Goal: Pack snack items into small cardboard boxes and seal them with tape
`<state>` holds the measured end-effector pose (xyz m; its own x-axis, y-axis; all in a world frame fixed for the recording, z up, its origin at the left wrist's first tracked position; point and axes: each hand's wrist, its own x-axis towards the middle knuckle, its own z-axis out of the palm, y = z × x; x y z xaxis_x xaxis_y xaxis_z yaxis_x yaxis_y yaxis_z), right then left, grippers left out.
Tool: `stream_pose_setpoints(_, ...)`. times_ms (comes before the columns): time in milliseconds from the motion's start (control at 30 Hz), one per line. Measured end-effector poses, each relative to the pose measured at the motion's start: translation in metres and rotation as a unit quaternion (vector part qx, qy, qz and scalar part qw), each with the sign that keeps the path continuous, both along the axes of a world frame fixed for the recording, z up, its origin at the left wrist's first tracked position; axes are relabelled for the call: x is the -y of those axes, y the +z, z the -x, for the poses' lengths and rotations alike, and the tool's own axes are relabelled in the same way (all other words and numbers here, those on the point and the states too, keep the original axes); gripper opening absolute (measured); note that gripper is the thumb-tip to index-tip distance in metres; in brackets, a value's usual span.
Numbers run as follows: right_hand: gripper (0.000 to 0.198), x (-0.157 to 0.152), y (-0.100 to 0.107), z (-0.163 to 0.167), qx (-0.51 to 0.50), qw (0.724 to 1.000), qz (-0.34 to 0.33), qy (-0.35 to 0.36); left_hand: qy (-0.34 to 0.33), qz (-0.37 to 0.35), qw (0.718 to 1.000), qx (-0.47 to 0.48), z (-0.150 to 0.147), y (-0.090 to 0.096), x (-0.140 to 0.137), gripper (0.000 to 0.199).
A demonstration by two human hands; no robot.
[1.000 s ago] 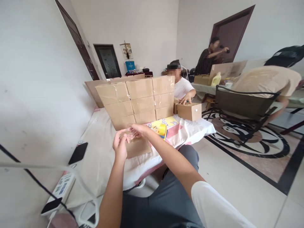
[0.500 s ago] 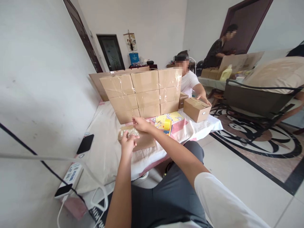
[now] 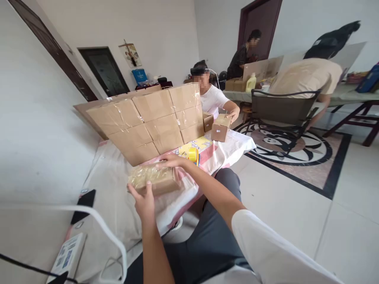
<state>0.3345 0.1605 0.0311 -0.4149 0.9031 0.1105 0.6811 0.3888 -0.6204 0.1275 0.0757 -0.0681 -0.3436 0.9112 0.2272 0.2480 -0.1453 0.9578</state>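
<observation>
The table, under a white cloth, is the landmark here. On its far part stands a stack of taped boxes, three rows high. In front of the stack, near the table's front edge, lies one small box with shiny tape over its top. The left hand holds the near side of this box, fingers spread, thumb on the upper edge. The right hand lies flat on the far top corner, fingers together, pressing down. I think the tape is being smoothed: it is good to keep the box steady with the left hand and rub outward so no bubble remains. A tape roll stands just right of the box. At the table's far right end another person's hand tilts a box.
</observation>
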Motion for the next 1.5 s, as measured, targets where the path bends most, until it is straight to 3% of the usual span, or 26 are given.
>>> stream_pose_setpoints(67, 0.079, 0.021, -0.027, -0.024, -0.086, 0.994, -0.008, 0.067, 0.041, 0.034, 0.998, 0.028, 0.004, -0.007, 0.004, 0.100)
stream_pose_setpoints(167, 0.132, 0.058, -0.080, -0.026, -0.169, 0.981, -0.040, 0.086, 0.029, 0.048, 0.997, 0.059, 0.011, -0.009, 0.002, 0.098)
stream_pose_setpoints(233, 0.137, 0.074, -0.106, -0.013, -0.191, 0.979, -0.058, 0.031, 0.019, 0.048, 0.997, 0.051, 0.013, -0.006, -0.001, 0.098)
stream_pose_setpoints(300, 0.124, 0.080, -0.114, -0.002, -0.232, 0.970, -0.072, -0.015, 0.026, 0.032, 0.998, 0.042, 0.011, -0.003, -0.001, 0.100)
stream_pose_setpoints(400, 0.101, 0.081, -0.093, -0.025, -0.333, 0.935, -0.105, -0.061, 0.062, -0.044, 0.997, 0.017, 0.000, -0.007, 0.004, 0.097)
stream_pose_setpoints(467, 0.095, 0.089, -0.064, -0.075, -0.375, 0.912, -0.140, -0.091, 0.075, -0.072, 0.994, -0.012, -0.006, -0.019, 0.007, 0.090)
stream_pose_setpoints(567, 0.094, 0.110, -0.020, -0.181, -0.296, 0.912, -0.226, -0.174, 0.044, 0.002, 0.995, -0.094, -0.007, -0.047, 0.007, 0.075)
stream_pose_setpoints(633, 0.094, 0.118, -0.005, -0.253, -0.215, 0.904, -0.265, -0.259, 0.000, 0.072, 0.984, -0.166, -0.004, -0.065, 0.004, 0.068)
stream_pose_setpoints(700, 0.100, 0.107, -0.009, -0.312, -0.161, 0.890, -0.269, -0.331, -0.050, 0.107, 0.969, -0.219, 0.001, -0.076, -0.002, 0.062)
stream_pose_setpoints(767, 0.104, 0.076, -0.031, -0.354, -0.099, 0.875, -0.266, -0.392, -0.087, 0.109, 0.961, -0.240, 0.004, -0.081, -0.007, 0.057)
stream_pose_setpoints(867, 0.114, -0.001, -0.072, -0.381, -0.038, 0.858, -0.231, -0.458, -0.103, 0.108, 0.961, -0.233, 0.000, -0.079, -0.011, 0.051)
stream_pose_setpoints(933, 0.123, -0.055, -0.085, -0.380, -0.025, 0.862, -0.187, -0.470, -0.099, 0.123, 0.963, -0.217, -0.006, -0.078, -0.010, 0.051)
stream_pose_setpoints(1033, 0.143, -0.111, -0.069, -0.365, -0.010, 0.876, -0.086, -0.475, -0.094, 0.142, 0.971, -0.167, -0.003, -0.081, 0.000, 0.051)
stream_pose_setpoints(1100, 0.152, -0.122, -0.043, -0.345, 0.004, 0.862, -0.031, -0.505, -0.060, 0.125, 0.986, -0.093, 0.016, -0.079, 0.006, 0.049)
stream_pose_setpoints(1167, 0.147, -0.118, -0.017, -0.313, 0.016, 0.850, -0.068, -0.523, 0.024, 0.081, 0.996, -0.023, 0.051, -0.066, 0.002, 0.046)
stream_pose_setpoints(1233, 0.127, -0.106, 0.003, -0.261, 0.015, 0.863, -0.195, -0.465, 0.136, 0.031, 0.990, 0.023, 0.096, -0.039, -0.019, 0.041)
stream_pose_setpoints(1300, 0.094, -0.097, 0.017, -0.182, 0.010, 0.905, -0.285, -0.316, 0.236, -0.025, 0.967, 0.089, 0.143, -0.004, -0.060, 0.037)
stream_pose_setpoints(1367, 0.073, -0.092, 0.025, -0.082, 0.011, 0.944, -0.292, -0.154, 0.318, -0.126, 0.924, 0.171, 0.184, 0.022, -0.115, 0.034)
stream_pose_setpoints(1433, 0.057, -0.095, 0.027, 0.030, 0.039, 0.967, -0.252, 0.010, 0.335, -0.141, 0.915, 0.177, 0.212, 0.026, -0.170, 0.030)
stream_pose_setpoints(1500, 0.052, -0.108, 0.023, 0.139, 0.100, 0.957, -0.231, 0.146, 0.338, -0.124, 0.918, 0.168, 0.224, 0.009, -0.214, 0.021)
